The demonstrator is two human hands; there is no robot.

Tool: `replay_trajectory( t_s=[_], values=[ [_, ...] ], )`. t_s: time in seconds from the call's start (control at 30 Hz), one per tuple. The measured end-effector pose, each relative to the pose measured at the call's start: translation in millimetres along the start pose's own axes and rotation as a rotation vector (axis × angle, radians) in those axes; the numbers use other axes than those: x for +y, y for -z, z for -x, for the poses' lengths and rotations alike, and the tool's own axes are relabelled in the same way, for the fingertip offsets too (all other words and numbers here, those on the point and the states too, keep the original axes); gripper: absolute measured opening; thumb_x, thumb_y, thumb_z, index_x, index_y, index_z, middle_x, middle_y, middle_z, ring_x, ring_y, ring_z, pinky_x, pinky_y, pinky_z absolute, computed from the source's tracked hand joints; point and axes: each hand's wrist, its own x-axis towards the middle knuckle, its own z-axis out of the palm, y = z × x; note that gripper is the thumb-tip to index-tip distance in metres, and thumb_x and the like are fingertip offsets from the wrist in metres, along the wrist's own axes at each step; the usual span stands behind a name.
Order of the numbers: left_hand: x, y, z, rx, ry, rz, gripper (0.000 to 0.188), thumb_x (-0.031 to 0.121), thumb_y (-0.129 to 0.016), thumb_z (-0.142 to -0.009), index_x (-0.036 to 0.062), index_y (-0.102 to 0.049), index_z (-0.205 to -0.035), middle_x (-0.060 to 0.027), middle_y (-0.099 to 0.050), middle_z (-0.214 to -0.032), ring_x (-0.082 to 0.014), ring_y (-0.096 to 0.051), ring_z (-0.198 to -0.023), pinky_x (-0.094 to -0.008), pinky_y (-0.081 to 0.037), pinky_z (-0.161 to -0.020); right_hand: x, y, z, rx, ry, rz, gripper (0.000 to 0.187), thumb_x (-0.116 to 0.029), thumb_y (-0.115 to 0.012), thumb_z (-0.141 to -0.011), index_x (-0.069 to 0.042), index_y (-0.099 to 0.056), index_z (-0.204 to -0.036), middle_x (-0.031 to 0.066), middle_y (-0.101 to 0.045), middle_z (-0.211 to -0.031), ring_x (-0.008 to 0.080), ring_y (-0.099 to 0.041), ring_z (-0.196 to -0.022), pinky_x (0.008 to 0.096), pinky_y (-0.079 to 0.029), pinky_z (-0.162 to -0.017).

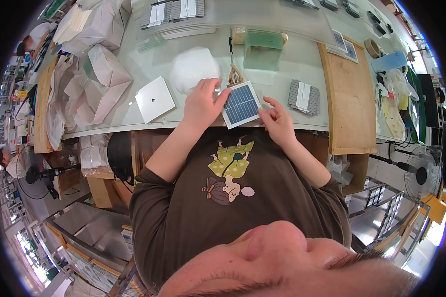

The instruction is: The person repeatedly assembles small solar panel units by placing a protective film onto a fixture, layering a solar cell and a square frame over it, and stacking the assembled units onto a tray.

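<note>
A small solar panel [241,105], blue cells in a white frame, is tilted at the table's front edge between my hands. My left hand [203,101] has its thumb on the panel's upper left corner, with the fingers bent beside a soft white pad [195,67]. At the panel's right edge, my right hand [278,121] pinches it between thumb and curled fingers. Just beyond the panel lies a brown-handled tool [234,75] with a dark cord. To the left is a white square plate [155,100] with a small hole in its middle.
Grey strips in a white band [304,97] lie to the right, beside a wooden board [351,99]. A greenish clear block [262,50] stands ahead. Crumpled paper wrapping [96,84] covers the left side. A fan [421,174] stands at the right.
</note>
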Motion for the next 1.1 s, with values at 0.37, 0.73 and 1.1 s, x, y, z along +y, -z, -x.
replay_trajectory(
  t_s=[0.37, 0.73, 1.1],
  values=[
    [-3.6, 19.9, 47.8, -0.034, -0.185, 0.076, 0.020, 0.004, -0.063, -0.077, 0.0050, -0.064, -0.097, -0.0089, -0.064, -0.102, -0.0270, -0.061, -0.087, -0.0338, -0.050, -0.073, -5.6, 4.1, -13.2, 0.002, -0.082, -0.274, 0.036, -0.009, -0.064, -0.088, 0.001, -0.051, -0.120, 0.0000, -0.058, -0.071, 0.0052, -0.051, -0.059, 0.0199, -0.042, -0.055],
    [-8.5, 16.4, 48.9, -0.062, -0.384, -0.127, 0.040, -0.005, -0.059, -0.068, 0.0090, -0.067, -0.105, -0.0021, -0.064, -0.114, -0.0278, -0.054, -0.107, -0.0378, -0.043, -0.089, -9.3, 4.7, -25.3, 0.002, -0.127, -0.303, 0.038, -0.005, -0.069, -0.083, 0.002, -0.052, -0.116, -0.0005, -0.060, -0.068, 0.0038, -0.049, -0.053, 0.0169, -0.037, -0.047],
    [-1.4, 18.3, 50.6, -0.072, -0.371, -0.171, 0.037, -0.004, -0.058, -0.070, 0.0086, -0.067, -0.104, -0.0018, -0.063, -0.113, -0.0271, -0.053, -0.107, -0.0384, -0.043, -0.088, -13.6, 7.0, -24.3, -0.014, -0.298, -0.345, 0.031, -0.008, -0.072, -0.081, -0.002, -0.051, -0.103, 0.0017, -0.060, -0.065, 0.0059, -0.050, -0.049, 0.0186, -0.037, -0.044]
  ],
)
